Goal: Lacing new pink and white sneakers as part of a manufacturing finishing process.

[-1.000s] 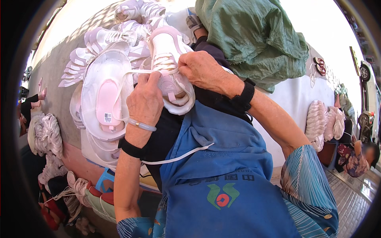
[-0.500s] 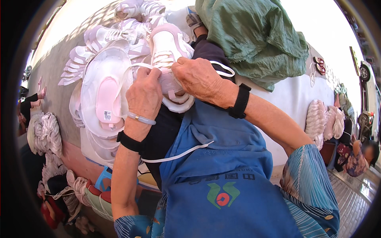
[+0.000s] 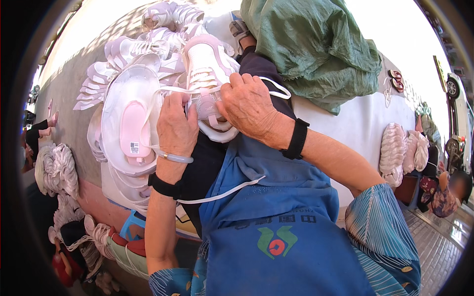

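Note:
A white and pale-lilac sneaker (image 3: pixel 205 56) rests on my lap, toe pointing away from me, with its lace partly threaded through the eyelets. A white shoelace (image 3: pixel 190 91) stretches across the sneaker's tongue between my hands. My left hand (image 3: pixel 177 126) pinches the lace at the shoe's left side, its thumb a little apart from the fingers. My right hand (image 3: pixel 249 106) is closed at the other side, its fingertips bent over the lace and the shoe opening. A loose lace end loops out past my right knuckles, and another strand lies across the blue apron (image 3: pixel 276 192).
To the left, a pink insole (image 3: pixel 136 130) lies in a white oval shell (image 3: pixel 109 123), beside several piled lilac-white sneakers (image 3: pixel 133 52). A green sack (image 3: pixel 316 54) bulges at the far right. More shoes (image 3: pixel 392 153) stack at right; a person (image 3: pixel 444 195) sits beyond.
My left hand has lowered slightly and its thumb has moved away from the fingers. My right hand has shifted a little, and the lace between them now shows straight across the tongue.

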Tool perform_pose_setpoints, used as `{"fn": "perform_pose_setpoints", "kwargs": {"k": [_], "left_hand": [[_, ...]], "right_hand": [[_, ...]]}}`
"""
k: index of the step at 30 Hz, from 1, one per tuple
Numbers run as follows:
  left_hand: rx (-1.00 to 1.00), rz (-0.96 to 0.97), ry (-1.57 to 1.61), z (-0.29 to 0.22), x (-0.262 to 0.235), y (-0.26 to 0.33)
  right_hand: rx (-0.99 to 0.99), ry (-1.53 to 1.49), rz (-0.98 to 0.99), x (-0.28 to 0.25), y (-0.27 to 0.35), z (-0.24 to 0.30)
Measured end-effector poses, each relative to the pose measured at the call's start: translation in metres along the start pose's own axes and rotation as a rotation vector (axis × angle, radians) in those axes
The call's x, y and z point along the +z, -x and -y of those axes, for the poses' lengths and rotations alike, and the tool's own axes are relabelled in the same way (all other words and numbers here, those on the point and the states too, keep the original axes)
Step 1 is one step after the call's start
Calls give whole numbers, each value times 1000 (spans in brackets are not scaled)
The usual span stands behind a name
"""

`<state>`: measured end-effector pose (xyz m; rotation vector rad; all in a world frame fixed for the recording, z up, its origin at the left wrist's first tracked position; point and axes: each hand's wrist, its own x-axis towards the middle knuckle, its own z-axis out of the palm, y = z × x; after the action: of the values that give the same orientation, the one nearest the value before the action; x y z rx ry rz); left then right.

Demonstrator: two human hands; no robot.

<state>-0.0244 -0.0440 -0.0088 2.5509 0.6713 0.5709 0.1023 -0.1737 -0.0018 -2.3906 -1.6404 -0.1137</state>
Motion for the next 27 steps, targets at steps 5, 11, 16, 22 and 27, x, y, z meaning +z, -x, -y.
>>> {"fn": "perform_pose_setpoints", "kwargs": {"k": [5,11,16,22,27], "left_hand": [[-168,72,180,7,-1,-4],[124,14,-24,6,0,-5],[190,118,-191,2,1,-10],[371,10,-367,-7,0,-22],[437,2,-235,-7,-2,-25]], "right_hand": [[-67,25,102,14,0,-19],[71,-395,-43,10,1,-13],[-9,-373,74,4,2,-13],[-42,-58,253,-5,-13,5],[-163,170,-34,-5,-17,5]]}}
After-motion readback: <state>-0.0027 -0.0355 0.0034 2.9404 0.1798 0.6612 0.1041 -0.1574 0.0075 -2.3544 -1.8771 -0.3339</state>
